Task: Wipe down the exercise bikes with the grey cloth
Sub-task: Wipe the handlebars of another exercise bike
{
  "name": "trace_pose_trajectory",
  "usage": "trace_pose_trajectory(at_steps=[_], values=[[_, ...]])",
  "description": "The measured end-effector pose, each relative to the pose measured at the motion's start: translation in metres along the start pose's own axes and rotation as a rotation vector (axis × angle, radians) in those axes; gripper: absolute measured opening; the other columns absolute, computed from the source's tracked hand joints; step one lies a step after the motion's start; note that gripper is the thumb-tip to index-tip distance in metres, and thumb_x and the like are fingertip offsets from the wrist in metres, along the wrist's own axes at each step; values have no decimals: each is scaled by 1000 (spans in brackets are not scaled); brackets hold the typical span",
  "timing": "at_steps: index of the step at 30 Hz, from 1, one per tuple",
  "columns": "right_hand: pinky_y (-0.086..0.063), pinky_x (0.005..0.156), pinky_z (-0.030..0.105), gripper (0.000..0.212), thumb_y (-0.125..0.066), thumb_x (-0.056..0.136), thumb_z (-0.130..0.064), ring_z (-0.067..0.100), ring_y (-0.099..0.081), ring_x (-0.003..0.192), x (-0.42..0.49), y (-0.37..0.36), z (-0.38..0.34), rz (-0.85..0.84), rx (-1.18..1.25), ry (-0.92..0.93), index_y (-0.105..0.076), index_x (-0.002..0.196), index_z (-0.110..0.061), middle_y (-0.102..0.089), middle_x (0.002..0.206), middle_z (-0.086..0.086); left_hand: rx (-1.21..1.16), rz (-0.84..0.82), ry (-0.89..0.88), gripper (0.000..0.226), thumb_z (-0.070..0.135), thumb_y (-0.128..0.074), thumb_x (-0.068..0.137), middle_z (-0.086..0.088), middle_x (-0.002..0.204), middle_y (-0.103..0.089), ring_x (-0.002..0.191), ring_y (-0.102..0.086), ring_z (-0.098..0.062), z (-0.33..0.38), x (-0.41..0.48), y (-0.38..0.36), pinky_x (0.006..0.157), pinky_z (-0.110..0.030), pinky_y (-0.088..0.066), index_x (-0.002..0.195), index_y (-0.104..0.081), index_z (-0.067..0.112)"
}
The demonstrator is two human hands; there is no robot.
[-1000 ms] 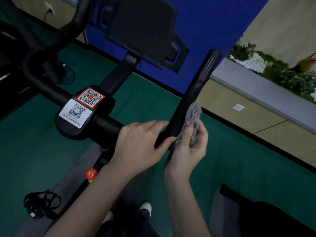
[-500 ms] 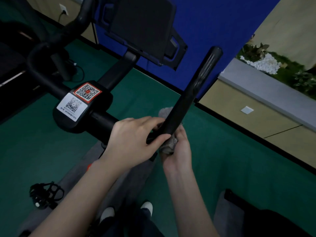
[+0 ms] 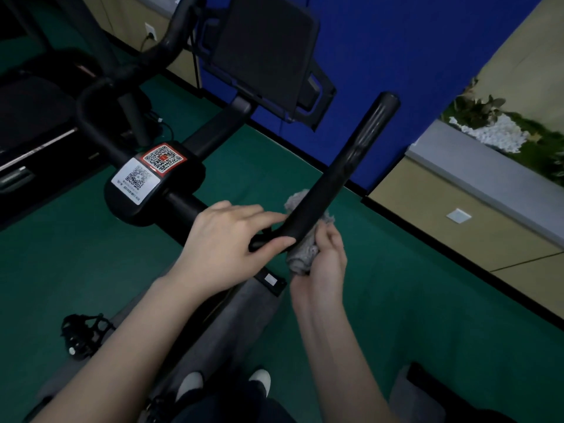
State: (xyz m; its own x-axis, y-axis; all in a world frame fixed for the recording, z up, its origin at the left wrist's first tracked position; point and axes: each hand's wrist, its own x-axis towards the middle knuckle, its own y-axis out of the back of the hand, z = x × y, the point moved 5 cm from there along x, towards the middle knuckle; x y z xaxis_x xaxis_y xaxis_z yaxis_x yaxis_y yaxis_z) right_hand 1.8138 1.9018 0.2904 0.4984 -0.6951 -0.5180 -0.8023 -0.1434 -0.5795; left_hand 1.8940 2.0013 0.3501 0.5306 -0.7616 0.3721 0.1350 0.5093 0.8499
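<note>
**Currently: grey cloth at lower handlebar end**

The exercise bike [image 3: 152, 190] stands on the green floor [image 3: 427, 300]. The left hand [image 3: 225, 239] curls round the handlebar [image 3: 345, 175] at its lower end. The right hand [image 3: 323, 267] clutches the bunched grey cloth [image 3: 302, 259] against the underside there.

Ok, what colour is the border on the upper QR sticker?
Orange-red; the upper QR sticker shows best in the head view.
</note>
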Motion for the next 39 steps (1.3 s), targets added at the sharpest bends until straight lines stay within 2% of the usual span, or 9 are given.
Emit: trace_pose_trajectory(at_steps=[6, 12, 16, 20, 22, 25, 31, 36, 39], values=[[-55, 78, 35, 11, -53, 96, -8, 16, -66, 79, -1, 1, 4, 106, 5, 117, -60, 89, -13, -70, 81, 1, 1, -10, 17, 45, 59, -43, 88, 12, 77, -66, 70, -64, -12, 0, 0, 1, 65, -28, -46, 108, -69, 29], [-48, 99, 51, 8, -57, 95, -11, 30, -64, 103, 0, -5, 2, 230, -21, 257, -62, 96, -17, -67, 111, 14, -69, -92, 81, 55, 66, -33, 87, 17, 92, -63, 78, -62, -8, 0, 5, 3, 71, -24, -45, 121, -61, 33], [-51, 93, 43, 12, -60, 92, -9, 22, -66, 98, -8, -4, 0, 261, -109, 443, -65, 94, -20, -69, 102, 5, -163, -112, 155, 60, 70, -29, 87, 17, 107, -61, 86, -63, -11, -2, 21, 3, 74, -32, -52, 128, -55, 34], [-49, 97, 35, 18, -61, 90, -2, 15, -64, 105, 8, -15, -31, 298, -269, 666, -67, 96, -19, -68, 105, 2, -208, -178, 124, 54, 60, -42, 88, 12, 115, -61, 99, -61, -15, 2, 40, -9, 80, -34, -50, 130, -53, 29], [-49, 99, 38, 16, -61, 89, -2, 19, -63, 107, 20, -23, -48, 292, -336, 736, -67, 98, -14, -67, 109, 8, -247, -212, 114, 49, 57, -47, 88, 10, 113, -60, 99, -61, -16, 3, 48, -16, 81, -37, -52, 127, -53, 29], [-46, 102, 43, 17, -62, 88, 0, 26, -60, 111, 29, -29, -62, 284, -431, 803, -67, 99, -11, -63, 114, 17, -329, -214, 131, 47, 55, -55, 84, 9, 105, -61, 93, -60, -14, 2, 55, -21, 78, -37, -52, 120, -58, 24], [-44, 94, 17, 24, -66, 84, 3, 9, -57, 106, 7, -26, -52, 203, -677, 962, -69, 101, -14, -58, 110, 14, -455, -220, 152, 43, 46, -62, 81, 9, 99, -59, 88, -58, -13, -1, 57, -27, 80, -38, -52, 116, -60, 21], [-44, 97, 22, 20, -65, 84, 5, 11, -56, 103, 30, -49, -88, 224, -707, 1002, -70, 102, 0, -59, 108, 14, -467, -231, 134, 48, 48, -61, 84, 7, 105, -59, 91, -57, -13, 0, 56, -28, 81, -36, -51, 122, -57, 19], [-42, 96, 19, 19, -65, 84, 4, 7, -55, 103, 28, -54, -91, 199, -760, 1017, -71, 101, -2, -58, 107, 12, -456, -251, 134, 49, 48, -60, 85, 4, 108, -59, 93, -58, -17, 0, 57, -29, 82, -38, -51, 124, -56, 17]])
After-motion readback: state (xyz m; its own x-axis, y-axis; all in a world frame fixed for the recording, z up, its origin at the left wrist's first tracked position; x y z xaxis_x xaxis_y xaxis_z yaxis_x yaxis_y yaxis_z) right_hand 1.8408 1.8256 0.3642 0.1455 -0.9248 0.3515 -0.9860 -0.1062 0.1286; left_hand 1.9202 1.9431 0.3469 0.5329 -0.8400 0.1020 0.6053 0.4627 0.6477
